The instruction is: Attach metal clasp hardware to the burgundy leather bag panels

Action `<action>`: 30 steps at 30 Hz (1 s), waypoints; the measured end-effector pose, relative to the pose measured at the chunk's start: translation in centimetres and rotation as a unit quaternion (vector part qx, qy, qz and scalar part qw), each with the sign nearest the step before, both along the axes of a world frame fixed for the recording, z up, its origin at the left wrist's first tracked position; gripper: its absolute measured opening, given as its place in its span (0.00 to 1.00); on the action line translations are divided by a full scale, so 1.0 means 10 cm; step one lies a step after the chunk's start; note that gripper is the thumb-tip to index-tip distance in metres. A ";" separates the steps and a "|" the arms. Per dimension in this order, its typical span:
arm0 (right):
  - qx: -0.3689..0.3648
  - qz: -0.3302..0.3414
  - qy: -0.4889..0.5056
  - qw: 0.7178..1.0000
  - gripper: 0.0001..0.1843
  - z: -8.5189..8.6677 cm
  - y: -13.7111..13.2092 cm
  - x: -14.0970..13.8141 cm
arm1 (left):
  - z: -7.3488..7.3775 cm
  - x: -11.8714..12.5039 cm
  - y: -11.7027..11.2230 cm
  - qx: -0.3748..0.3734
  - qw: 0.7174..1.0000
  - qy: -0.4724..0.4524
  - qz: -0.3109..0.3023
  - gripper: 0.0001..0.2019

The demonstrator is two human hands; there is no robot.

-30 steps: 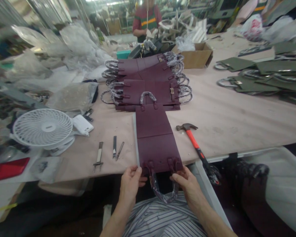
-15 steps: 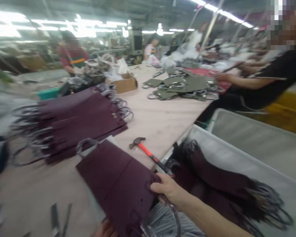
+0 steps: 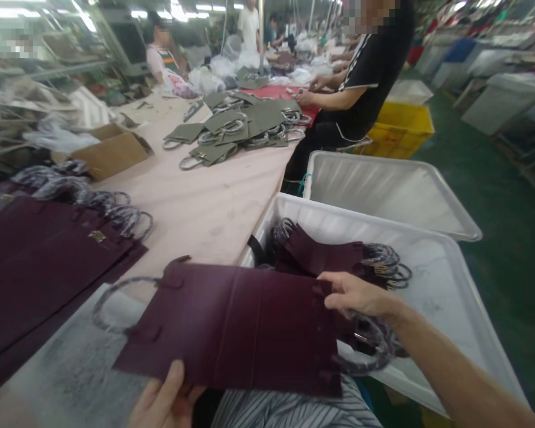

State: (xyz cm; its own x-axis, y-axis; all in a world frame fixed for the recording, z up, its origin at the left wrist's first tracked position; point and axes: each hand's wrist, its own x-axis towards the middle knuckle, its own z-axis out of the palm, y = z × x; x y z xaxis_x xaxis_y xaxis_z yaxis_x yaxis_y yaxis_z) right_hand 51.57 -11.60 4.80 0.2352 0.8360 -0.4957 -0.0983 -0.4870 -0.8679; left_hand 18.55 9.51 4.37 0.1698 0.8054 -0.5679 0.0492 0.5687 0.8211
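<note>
I hold a flat dark maroon bag panel (image 3: 241, 327) with plastic-wrapped handles at both ends, lifted off the table and turned toward the right. My left hand (image 3: 164, 401) grips its near lower edge, thumb on top. My right hand (image 3: 354, 294) pinches its right end, over a white bin (image 3: 437, 279) that holds several more maroon panels (image 3: 325, 255). A stack of the same maroon panels (image 3: 44, 261) lies on the table at the left.
The long pink table (image 3: 205, 202) carries a cardboard box (image 3: 113, 151) and a pile of olive-green panels (image 3: 245, 125). A second white bin (image 3: 383, 184) and a yellow crate (image 3: 401, 128) stand behind. A seated person in black (image 3: 361, 71) works at the table.
The maroon panel has been lifted from the table edge and swung right toward the white bin. My view has turned right, so the hammer and fan have left the picture.
</note>
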 end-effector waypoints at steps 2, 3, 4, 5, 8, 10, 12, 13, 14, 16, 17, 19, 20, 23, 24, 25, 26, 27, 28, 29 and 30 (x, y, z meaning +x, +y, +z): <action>-0.008 -0.049 -0.079 0.996 0.31 0.08 -0.20 0.30 | 0.12 0.48 -0.04 0.006 0.997 -0.081 -0.016 0.22; -0.012 -0.077 -0.119 0.990 0.34 0.13 -0.29 0.45 | 0.18 0.73 -0.07 0.009 0.994 -0.106 -0.024 0.22; -0.019 -0.097 -0.161 0.982 0.36 0.17 -0.39 0.59 | 0.23 0.97 -0.11 0.007 0.992 -0.120 -0.031 0.23; -0.030 -0.107 -0.200 0.973 0.37 0.20 -0.48 0.71 | 0.25 1.18 -0.15 0.003 0.990 -0.132 -0.044 0.24; -0.100 -0.083 -0.290 0.948 0.36 0.16 -0.75 0.99 | 0.15 1.61 -0.32 -0.009 0.989 -0.124 -0.086 0.23; -0.178 -0.034 -0.343 0.922 0.32 -0.03 -0.88 1.05 | -0.04 1.69 -0.45 -0.051 0.984 -0.056 -0.158 0.20; -0.251 0.011 -0.387 0.887 0.29 -0.35 -0.94 1.01 | -0.28 1.63 -0.57 -0.111 0.956 0.033 -0.271 0.17; -0.275 0.022 -0.399 0.874 0.29 -0.53 -0.94 0.96 | -0.39 1.57 -0.62 -0.130 0.937 0.063 -0.317 0.16; -0.295 0.028 -0.406 0.865 0.30 -0.73 -0.93 0.89 | -0.48 1.49 -0.67 -0.133 0.927 0.074 -0.342 0.16; -0.332 0.040 -0.414 0.847 0.32 -1.11 -0.86 0.73 | -0.60 1.33 -0.71 -0.117 0.929 0.069 -0.344 0.18; -0.343 0.049 -0.421 0.838 0.31 -1.28 -0.81 0.65 | -0.63 1.25 -0.72 -0.107 0.935 0.062 -0.332 0.20; -0.354 0.065 -0.439 0.823 0.28 -1.54 -0.70 0.53 | -0.63 1.13 -0.69 -0.095 0.944 0.056 -0.311 0.23; -0.357 0.071 -0.448 0.817 0.27 -1.63 -0.66 0.49 | -0.62 1.09 -0.66 -0.089 0.948 0.055 -0.301 0.24; -0.366 0.076 -0.463 0.804 0.23 -1.77 -0.58 0.46 | -0.55 1.01 -0.57 -0.074 0.958 0.054 -0.273 0.26; -0.371 0.074 -0.462 0.802 0.23 -1.78 -0.58 0.47 | -0.53 0.99 -0.55 -0.074 0.960 0.056 -0.266 0.27; -0.377 0.069 -0.459 0.801 0.26 -1.79 -0.61 0.49 | -0.52 0.98 -0.54 -0.075 0.961 0.058 -0.260 0.28; -0.386 0.062 -0.453 0.801 0.29 -1.79 -0.66 0.51 | -0.50 0.97 -0.54 -0.078 0.961 0.058 -0.257 0.28; -0.396 0.053 -0.446 0.801 0.34 -1.79 -0.73 0.52 | -0.50 0.95 -0.54 -0.082 0.962 0.057 -0.255 0.28; -0.406 0.041 -0.439 0.801 0.40 -1.78 -0.82 0.54 | -0.50 0.93 -0.55 -0.085 0.962 0.054 -0.253 0.29; -0.416 0.028 -0.429 0.801 0.46 -1.78 -0.93 0.54 | -0.50 0.91 -0.56 -0.086 0.963 0.050 -0.249 0.29; -0.426 0.015 -0.416 0.803 0.49 -1.79 -1.04 0.54 | -0.51 0.90 -0.57 -0.087 0.965 0.048 -0.243 0.29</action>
State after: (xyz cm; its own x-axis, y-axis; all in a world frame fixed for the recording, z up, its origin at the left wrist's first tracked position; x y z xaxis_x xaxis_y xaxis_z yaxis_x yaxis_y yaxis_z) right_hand 56.94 -22.02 -13.06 0.7678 0.2872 -0.5727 0.3654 -0.9306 0.0232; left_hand 27.50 3.77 -0.70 0.4433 0.5351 -0.7191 0.4149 0.5886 0.6938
